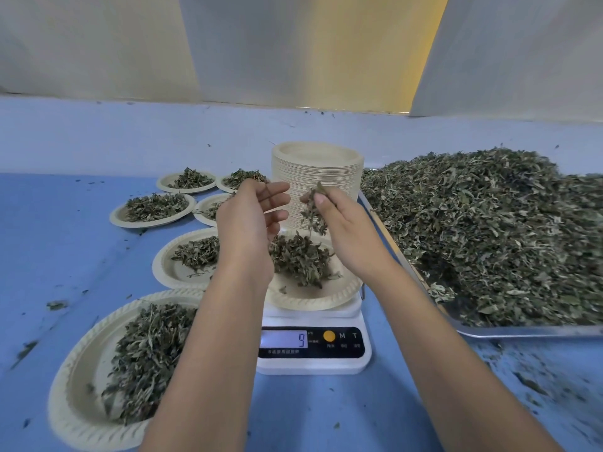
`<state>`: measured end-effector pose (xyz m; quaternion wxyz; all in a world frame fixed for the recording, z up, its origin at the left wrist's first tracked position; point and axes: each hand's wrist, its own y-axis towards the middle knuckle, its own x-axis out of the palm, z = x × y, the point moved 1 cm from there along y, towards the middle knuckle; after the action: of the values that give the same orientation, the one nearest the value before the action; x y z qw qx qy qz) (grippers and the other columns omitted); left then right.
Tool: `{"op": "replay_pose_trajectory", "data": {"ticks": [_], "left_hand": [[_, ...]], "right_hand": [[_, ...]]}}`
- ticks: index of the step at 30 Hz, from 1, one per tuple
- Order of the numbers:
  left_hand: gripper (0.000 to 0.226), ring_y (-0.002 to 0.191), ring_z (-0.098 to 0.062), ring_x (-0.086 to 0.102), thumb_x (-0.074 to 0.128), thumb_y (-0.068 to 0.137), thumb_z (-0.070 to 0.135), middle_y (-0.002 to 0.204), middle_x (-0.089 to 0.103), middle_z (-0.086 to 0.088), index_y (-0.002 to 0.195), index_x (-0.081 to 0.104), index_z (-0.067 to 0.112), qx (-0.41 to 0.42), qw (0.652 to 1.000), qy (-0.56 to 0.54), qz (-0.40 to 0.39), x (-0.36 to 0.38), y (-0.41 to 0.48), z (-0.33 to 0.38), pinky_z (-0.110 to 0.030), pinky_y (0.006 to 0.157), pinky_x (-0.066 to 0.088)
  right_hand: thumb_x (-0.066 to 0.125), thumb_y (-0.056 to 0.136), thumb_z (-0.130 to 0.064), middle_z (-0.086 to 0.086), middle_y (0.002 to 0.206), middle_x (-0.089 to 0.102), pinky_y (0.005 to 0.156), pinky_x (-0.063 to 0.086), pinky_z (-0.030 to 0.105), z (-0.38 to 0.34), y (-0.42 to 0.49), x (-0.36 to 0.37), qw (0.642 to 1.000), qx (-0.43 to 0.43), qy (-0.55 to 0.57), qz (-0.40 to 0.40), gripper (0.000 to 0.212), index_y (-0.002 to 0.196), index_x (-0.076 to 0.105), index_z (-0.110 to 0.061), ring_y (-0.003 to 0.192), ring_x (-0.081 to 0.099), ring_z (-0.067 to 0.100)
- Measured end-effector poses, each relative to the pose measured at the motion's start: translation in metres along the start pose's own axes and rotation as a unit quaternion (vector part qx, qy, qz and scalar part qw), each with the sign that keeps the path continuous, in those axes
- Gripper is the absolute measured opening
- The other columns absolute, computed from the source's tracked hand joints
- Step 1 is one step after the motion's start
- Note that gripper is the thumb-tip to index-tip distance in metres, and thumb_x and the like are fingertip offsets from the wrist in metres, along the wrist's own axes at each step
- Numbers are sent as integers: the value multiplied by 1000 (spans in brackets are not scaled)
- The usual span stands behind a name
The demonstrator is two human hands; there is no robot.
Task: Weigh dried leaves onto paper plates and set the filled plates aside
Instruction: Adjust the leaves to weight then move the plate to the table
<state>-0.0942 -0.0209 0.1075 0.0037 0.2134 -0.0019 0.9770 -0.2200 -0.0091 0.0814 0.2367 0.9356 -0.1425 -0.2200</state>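
Dried leaves (314, 212): small clump pinched between thumb and fingers (305, 200) of right hand (342, 233), centre frame, hanging just above the leaf heap on paper plate (306, 298). Plate seated on white scale (313, 360); display reads 9. Left hand (248, 220) just left of the clump, fingers (277, 190) straight, slightly spread, holding nothing. Bulk leaf pile (489, 230) in metal tray (522, 331), right of frame. Stack of unused plates (318, 177) behind scale. Six filled plates (75, 386) on blue desk (65, 249), left side, lower left up to centre.
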Motion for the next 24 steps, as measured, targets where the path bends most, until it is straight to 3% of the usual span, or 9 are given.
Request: {"op": "replay_pose_trajectory", "data": {"ticks": [2, 5, 7, 9, 11, 13, 19, 24], "left_hand": [[34, 39, -4, 47, 42, 92, 17, 53, 63, 8, 72, 69, 13, -2, 1000, -1, 2, 1, 0, -1, -15, 46, 37], [33, 39, -4, 47, 43, 92, 16, 53, 63, 8, 72, 69, 13, -5, 1000, -5, 3, 1, 1, -1, -15, 45, 37], [33, 39, -4, 47, 43, 92, 16, 53, 63, 7, 72, 69, 12, -6, 1000, -8, 1, 0, 1, -1, -15, 44, 37], [33, 39, -4, 47, 43, 92, 16, 53, 63, 7, 72, 69, 12, -7, 1000, -9, 1, -1, 2, -1, -14, 44, 37], [33, 39, -4, 47, 42, 91, 16, 53, 62, 8, 73, 69, 12, -9, 1000, -9, 0, -1, 2, -2, -14, 43, 36], [33, 39, -4, 47, 42, 91, 16, 53, 62, 8, 73, 69, 12, -11, 1000, -9, -1, -1, 2, -2, -14, 43, 36], [33, 39, -4, 47, 43, 91, 16, 54, 63, 7, 72, 69, 13, -14, 1000, -9, -4, 0, 2, -4, -14, 44, 37], [33, 40, -4, 47, 43, 91, 17, 54, 63, 7, 73, 69, 12, -17, 1000, -8, -6, 0, 3, -5, -14, 44, 37]], "right_hand": [[39, 102, -16, -8, 98, 63, 86, 41, 15, -1, 1, -2, 998, -1, 25, 51, 26, 107, 62, -4, 95, 56, 0], [37, 103, -13, 9, 106, 64, 93, 47, 31, -1, 3, -1, 991, 23, 90, 95, 24, 104, 59, -4, 105, 59, 23], [36, 103, -10, 15, 106, 62, 79, 53, 26, -3, 4, -1, 981, 42, 161, 102, 21, 103, 56, -7, 96, 62, 23], [34, 103, -9, 12, 93, 62, 60, 49, 15, -4, 3, -2, 974, 57, 190, 106, 21, 103, 55, -7, 74, 58, 11], [34, 103, -9, 2, 77, 57, 53, 42, 15, -2, 4, -3, 976, 62, 172, 119, 22, 100, 56, -10, 59, 50, 4], [34, 103, -10, -2, 72, 51, 58, 37, 19, 0, 5, -3, 980, 60, 141, 127, 23, 97, 56, -15, 60, 45, 6], [35, 103, -14, -6, 72, 50, 64, 36, 23, 4, 3, -1, 986, 62, 87, 129, 22, 96, 55, -19, 63, 45, 4], [37, 102, -16, -8, 77, 55, 60, 38, 13, 1, 2, -3, 990, 47, 51, 126, 20, 101, 57, -17, 62, 48, -7]]}}
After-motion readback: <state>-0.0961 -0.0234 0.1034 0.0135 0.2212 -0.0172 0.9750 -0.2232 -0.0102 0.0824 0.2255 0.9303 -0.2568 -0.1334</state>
